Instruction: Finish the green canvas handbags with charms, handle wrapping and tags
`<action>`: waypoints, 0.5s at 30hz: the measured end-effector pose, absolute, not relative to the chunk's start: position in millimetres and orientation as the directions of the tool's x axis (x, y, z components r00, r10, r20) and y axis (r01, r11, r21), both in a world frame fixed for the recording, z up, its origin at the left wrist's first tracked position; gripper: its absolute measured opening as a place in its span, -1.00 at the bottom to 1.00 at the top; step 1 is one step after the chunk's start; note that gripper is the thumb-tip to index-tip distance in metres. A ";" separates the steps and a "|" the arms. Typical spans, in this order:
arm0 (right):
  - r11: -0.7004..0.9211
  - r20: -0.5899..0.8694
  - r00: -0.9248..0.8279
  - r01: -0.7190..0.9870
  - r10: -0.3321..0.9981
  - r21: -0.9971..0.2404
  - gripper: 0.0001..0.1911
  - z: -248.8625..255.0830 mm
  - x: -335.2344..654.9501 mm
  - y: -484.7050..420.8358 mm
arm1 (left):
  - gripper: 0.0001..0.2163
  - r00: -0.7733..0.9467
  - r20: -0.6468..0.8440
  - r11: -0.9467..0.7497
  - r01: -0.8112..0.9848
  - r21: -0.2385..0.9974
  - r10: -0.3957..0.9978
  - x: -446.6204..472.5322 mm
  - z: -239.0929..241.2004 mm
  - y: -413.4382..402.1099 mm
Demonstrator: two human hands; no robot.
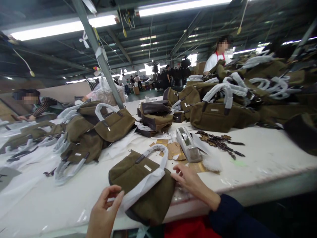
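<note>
An olive-green handbag (153, 198) with dark trim and a small pale label lies tilted at the table's front edge. Its handles are wrapped in white tissue (146, 185); one stands up in a loop, the other hangs across the front. My left hand (105, 208) is at the bag's lower left, fingers curled and apart from the thumb, close to the wrapped handle's end; whether it touches is unclear. On the bag's right side, my right hand (189, 180) has its fingers loosely bent, the fingertips at the fabric. Neither hand visibly grips anything.
Behind the bag stands a tape dispenser (189, 147) on brown paper pieces (174, 150). Dark beaded tassels (220, 142) lie to its right. Similar handbags pile up at left (114, 124) and right (213, 115). A slanted metal post (101, 59) rises beyond. Co-workers stand at the far side.
</note>
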State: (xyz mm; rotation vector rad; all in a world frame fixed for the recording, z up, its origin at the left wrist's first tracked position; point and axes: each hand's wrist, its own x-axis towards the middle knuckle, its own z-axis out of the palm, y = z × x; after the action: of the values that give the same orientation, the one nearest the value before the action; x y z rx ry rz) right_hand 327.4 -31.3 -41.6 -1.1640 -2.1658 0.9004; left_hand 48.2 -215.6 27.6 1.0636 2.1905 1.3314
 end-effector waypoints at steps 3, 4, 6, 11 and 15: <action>0.330 0.021 -0.540 0.483 0.841 -0.811 -0.68 -52.0 313.6 -14.2 | -0.45 -0.761 0.097 0.298 0.363 0.883 0.642 31.7 18.9 -210.1; 0.327 0.019 -0.546 0.473 0.838 -0.818 -0.68 -53.7 308.2 -11.0 | -0.40 -0.788 0.079 0.303 0.325 0.896 0.611 28.9 15.9 -206.7; 0.324 0.024 -0.553 0.452 0.833 -0.831 -0.67 -54.7 298.8 -7.6 | -0.30 -0.806 0.011 0.313 0.242 0.919 0.592 26.5 10.5 -199.4; 0.328 0.062 -0.611 0.335 0.789 -0.884 -0.75 -45.5 287.7 -13.2 | -0.32 -0.751 -0.121 0.420 0.221 0.880 0.650 21.4 7.7 -188.8; 0.357 0.145 -0.638 0.217 0.757 -0.909 -0.69 -24.0 291.8 -23.7 | -0.30 -0.738 -0.138 0.356 0.146 0.923 0.661 23.5 12.1 -195.1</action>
State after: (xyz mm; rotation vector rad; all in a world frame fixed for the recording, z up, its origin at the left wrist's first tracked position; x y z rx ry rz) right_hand 291.8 -23.7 -24.0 -0.8423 -2.0646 1.2604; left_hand 23.5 -195.1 12.1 0.6996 2.1273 1.3741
